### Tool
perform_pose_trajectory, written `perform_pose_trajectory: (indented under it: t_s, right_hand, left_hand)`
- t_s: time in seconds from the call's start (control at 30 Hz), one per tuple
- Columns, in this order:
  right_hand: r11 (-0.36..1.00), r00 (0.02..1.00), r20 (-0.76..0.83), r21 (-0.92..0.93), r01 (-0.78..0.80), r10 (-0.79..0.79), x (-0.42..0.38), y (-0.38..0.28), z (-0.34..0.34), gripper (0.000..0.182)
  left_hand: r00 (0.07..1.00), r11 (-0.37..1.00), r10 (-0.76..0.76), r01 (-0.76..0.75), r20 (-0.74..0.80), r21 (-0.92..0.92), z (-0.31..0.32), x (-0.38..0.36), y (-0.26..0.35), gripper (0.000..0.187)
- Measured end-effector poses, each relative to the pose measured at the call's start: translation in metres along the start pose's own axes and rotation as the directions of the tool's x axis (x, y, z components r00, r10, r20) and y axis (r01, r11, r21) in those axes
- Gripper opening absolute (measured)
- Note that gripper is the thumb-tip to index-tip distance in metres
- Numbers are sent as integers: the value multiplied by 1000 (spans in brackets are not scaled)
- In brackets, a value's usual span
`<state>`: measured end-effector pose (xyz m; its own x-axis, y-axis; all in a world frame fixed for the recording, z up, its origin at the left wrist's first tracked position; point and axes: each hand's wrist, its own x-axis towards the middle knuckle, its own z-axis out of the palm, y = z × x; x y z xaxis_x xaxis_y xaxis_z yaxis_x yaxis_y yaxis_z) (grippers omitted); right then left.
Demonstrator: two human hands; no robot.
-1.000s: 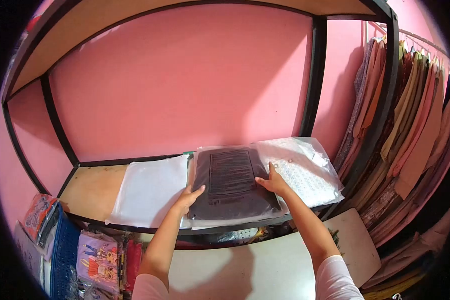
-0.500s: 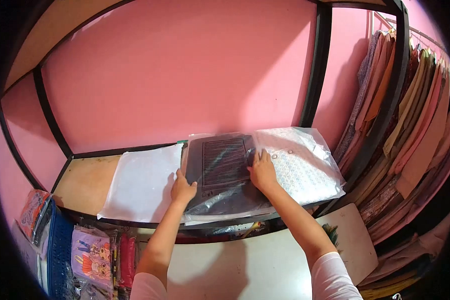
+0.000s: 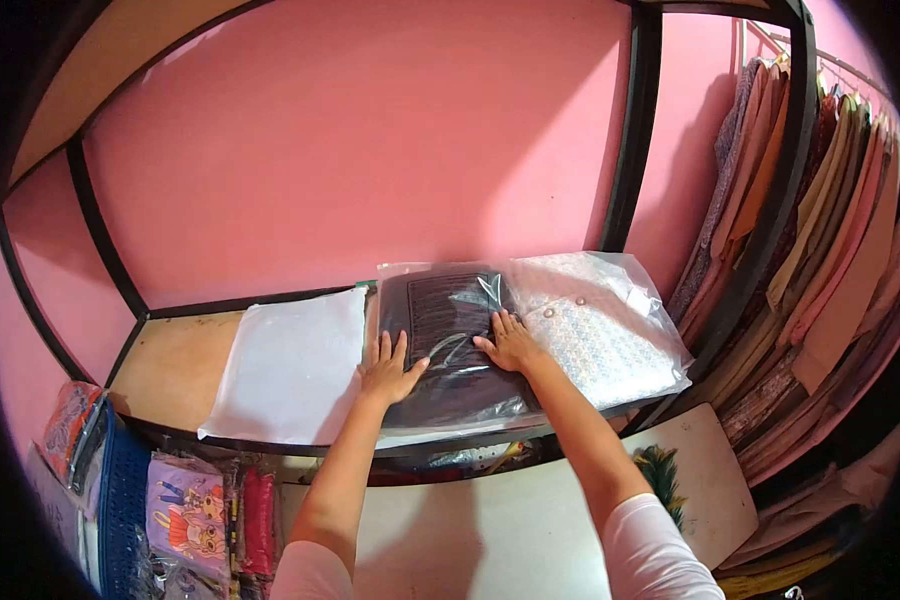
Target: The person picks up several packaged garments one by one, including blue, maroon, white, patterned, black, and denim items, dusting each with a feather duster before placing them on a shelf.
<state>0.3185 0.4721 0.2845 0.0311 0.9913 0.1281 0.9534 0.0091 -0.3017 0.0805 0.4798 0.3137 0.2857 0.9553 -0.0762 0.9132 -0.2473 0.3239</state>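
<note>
A black folded garment in a clear plastic bag [image 3: 450,310] lies flat on the shelf. My left hand [image 3: 391,370] rests on its left side, fingers spread. On its right side lies my right hand [image 3: 511,343], also with fingers apart and palm down. Neither hand grips anything. Close by on the right is a white patterned garment with buttons, in clear plastic [image 3: 595,325]. To the left of the black garment lies a flat white packet [image 3: 290,365], its contents not visible.
The wooden shelf [image 3: 175,365] has a black frame [image 3: 642,130]. Clothes on hangers [image 3: 820,230] crowd the right side. At lower left stand a blue basket [image 3: 122,500] and a bagged purple printed garment [image 3: 185,515]. A white surface [image 3: 470,530] lies below the shelf.
My left hand has moved right, from the bag's edge onto its top. My right hand has shifted slightly left and down and flattened out. The plastic's glare has changed.
</note>
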Motion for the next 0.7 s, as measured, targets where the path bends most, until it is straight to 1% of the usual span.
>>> perform_pose_trajectory:
  t_s: [0.03, 0.07, 0.1, 0.13, 0.17, 0.2, 0.23, 0.27, 0.3, 0.33, 0.37, 0.4, 0.43, 0.5, 0.53, 0.57, 0.6, 0.63, 0.67, 0.7]
  right_hand:
    - [1000, 1000, -21, -20, -14, 14, -8, -4, -3, 87]
    - [998, 996, -88, -69, -9, 3, -31, -16, -14, 85]
    - [998, 996, -94, -70, -4, -2, -52, -23, -21, 85]
    - [996, 996, -86, -92, 20, -28, -72, -28, -25, 83]
    - [992, 996, -75, -116, 43, -52, -89, -29, -26, 81]
    - [992, 996, -73, -120, 46, -55, -104, -26, -25, 81]
    - [987, 973, -186, -112, 116, -135, -119, -23, -24, 78]
    - [976, 931, -297, -111, 186, -212, -136, -21, -22, 74]
    - [966, 899, -357, -59, 252, -256, -160, -23, -25, 70]
    - [947, 859, -417, -11, 322, -297, -188, -27, -27, 67]
    - [942, 868, -409, 54, 330, -280, -218, -23, -19, 65]
    - [933, 877, -399, 119, 339, -267, -252, -18, -4, 63]
    - [931, 918, -347, 229, 283, -194, -289, -10, 17, 63]
    - [950, 972, -228, 284, 130, -65, -370, 9, 64, 57]
    - [959, 982, -187, 270, 84, -33, -409, 23, 92, 56]
    - [970, 982, -152, 197, 142, -112, -447, 27, 97, 60]
    - [970, 997, -79, 244, 21, -2, -479, 23, 97, 58]
    - [974, 946, -303, 157, 164, -111, -507, 45, 141, 44]
    - [952, 978, -206, 291, 97, -37, -522, 45, 139, 49]
    - [911, 995, -91, 412, 12, 28, -538, 39, 134, 54]
  left_hand:
    - [1000, 1000, 0, 0, -9, 6, 0, -7, -4, 77]
    - [1000, 1000, 14, -15, -17, -28, 2, -17, -9, 78]
    - [999, 997, 29, -31, -25, -64, 4, -28, -11, 78]
    - [995, 995, 54, -60, -80, -75, 3, -45, -10, 74]
    - [995, 995, 53, -60, -84, -80, 7, -54, -12, 74]
    - [984, 988, 86, -105, -158, -110, 12, -64, -16, 70]
    - [966, 979, 117, -151, -231, -135, 18, -76, -19, 66]
    - [941, 979, 149, -183, -303, -87, 18, -93, -18, 58]
    - [940, 979, 147, -183, -308, -90, 20, -113, -19, 58]
    - [918, 976, 198, -218, -344, -20, 24, -134, -24, 57]
    - [892, 968, 247, -247, -378, 51, 28, -157, -30, 57]
    - [879, 962, 253, -275, -405, 6, 31, -185, -36, 55]
    - [865, 953, 256, -301, -431, -38, 40, -214, -45, 54]
    - [909, 970, 186, -230, -373, -78, 80, -275, -85, 47]
    - [913, 971, 156, -212, -378, -111, 99, -308, -102, 39]
    - [917, 971, 122, -190, -380, -146, 115, -343, -116, 32]
    - [966, 980, 22, -72, -257, -187, 127, -381, -130, 25]
    - [989, 975, -81, 53, -124, -216, 134, -413, -139, 18]
    - [987, 973, -112, 85, -119, -215, 135, -436, -142, 18]
    - [977, 964, -212, 208, -7, -164, 138, -460, -146, 22]
